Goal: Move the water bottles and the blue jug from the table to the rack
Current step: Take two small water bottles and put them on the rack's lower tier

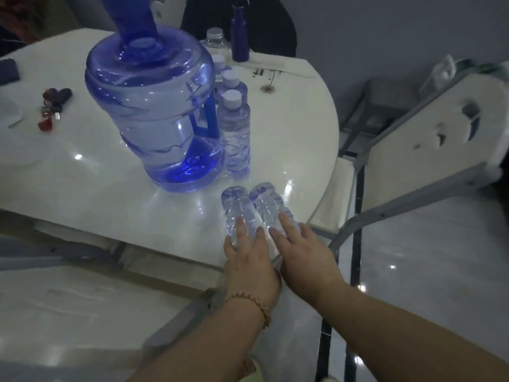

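My left hand grips one water bottle, my right hand the other bottle — bases pointing beyond my fingers, toward the blue jug.

blue jug upright on table, clear water bottles standing beside
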The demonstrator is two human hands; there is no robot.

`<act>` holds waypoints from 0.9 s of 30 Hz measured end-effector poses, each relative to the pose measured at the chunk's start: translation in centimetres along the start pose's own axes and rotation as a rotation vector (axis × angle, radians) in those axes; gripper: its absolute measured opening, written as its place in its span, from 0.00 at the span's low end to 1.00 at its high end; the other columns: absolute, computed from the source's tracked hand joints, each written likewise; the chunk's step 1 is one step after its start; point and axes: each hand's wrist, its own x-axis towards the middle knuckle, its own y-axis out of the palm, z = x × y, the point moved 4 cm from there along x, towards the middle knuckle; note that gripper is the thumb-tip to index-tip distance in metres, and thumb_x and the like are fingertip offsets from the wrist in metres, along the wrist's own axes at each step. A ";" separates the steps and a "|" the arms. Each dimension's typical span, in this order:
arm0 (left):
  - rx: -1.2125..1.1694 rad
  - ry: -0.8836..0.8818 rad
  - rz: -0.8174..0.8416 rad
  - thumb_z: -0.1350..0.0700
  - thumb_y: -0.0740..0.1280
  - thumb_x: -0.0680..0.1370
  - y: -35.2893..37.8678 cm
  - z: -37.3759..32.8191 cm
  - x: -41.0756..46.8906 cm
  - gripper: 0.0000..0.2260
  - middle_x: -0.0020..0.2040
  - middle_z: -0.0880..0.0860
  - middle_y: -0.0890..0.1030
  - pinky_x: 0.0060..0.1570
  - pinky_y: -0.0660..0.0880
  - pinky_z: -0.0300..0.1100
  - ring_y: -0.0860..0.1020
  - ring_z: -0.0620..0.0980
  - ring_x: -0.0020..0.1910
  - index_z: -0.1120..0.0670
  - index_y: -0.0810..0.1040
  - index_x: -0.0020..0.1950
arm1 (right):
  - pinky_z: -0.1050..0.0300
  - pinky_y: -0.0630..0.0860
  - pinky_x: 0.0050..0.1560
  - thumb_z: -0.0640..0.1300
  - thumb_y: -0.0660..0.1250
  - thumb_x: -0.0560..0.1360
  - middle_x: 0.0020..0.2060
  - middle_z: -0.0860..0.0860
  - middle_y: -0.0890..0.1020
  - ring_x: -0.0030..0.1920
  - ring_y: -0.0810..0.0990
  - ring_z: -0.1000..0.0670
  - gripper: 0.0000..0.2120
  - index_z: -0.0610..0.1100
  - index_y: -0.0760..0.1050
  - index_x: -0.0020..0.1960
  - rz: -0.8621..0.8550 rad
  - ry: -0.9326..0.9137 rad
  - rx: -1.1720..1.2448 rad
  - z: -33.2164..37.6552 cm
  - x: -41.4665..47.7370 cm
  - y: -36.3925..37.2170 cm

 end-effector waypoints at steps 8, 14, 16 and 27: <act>-0.038 0.304 -0.109 0.50 0.72 0.70 -3.8 -14.6 -3.7 0.36 0.75 0.54 0.46 0.65 0.66 0.49 0.53 0.59 0.70 0.48 0.59 0.73 | 0.43 0.75 0.59 0.45 0.70 0.71 0.76 0.45 0.55 0.70 0.62 0.38 0.35 0.47 0.59 0.74 -0.245 0.222 0.029 -8.6 -9.9 -9.3; 0.014 0.649 -0.317 0.53 0.76 0.65 -4.8 -30.9 -7.0 0.38 0.73 0.57 0.54 0.62 0.69 0.54 0.58 0.62 0.69 0.52 0.61 0.70 | 0.47 0.72 0.62 0.46 0.70 0.71 0.75 0.45 0.58 0.71 0.62 0.39 0.34 0.47 0.61 0.74 -0.510 0.399 0.021 -19.6 -19.7 -17.2; 0.012 0.683 -0.272 0.52 0.73 0.69 -3.2 -35.7 -8.2 0.37 0.75 0.56 0.48 0.67 0.64 0.52 0.53 0.60 0.73 0.50 0.57 0.73 | 0.48 0.69 0.64 0.45 0.68 0.72 0.76 0.46 0.56 0.72 0.60 0.41 0.33 0.48 0.60 0.74 -0.538 0.435 0.018 -23.5 -23.0 -18.3; 0.036 0.757 -0.170 0.51 0.71 0.71 6.9 -56.4 -14.0 0.41 0.75 0.50 0.39 0.68 0.60 0.51 0.47 0.59 0.73 0.47 0.48 0.75 | 0.51 0.61 0.71 0.46 0.60 0.77 0.77 0.51 0.42 0.76 0.45 0.46 0.34 0.51 0.46 0.77 -0.419 0.531 0.017 -43.4 -35.6 -18.5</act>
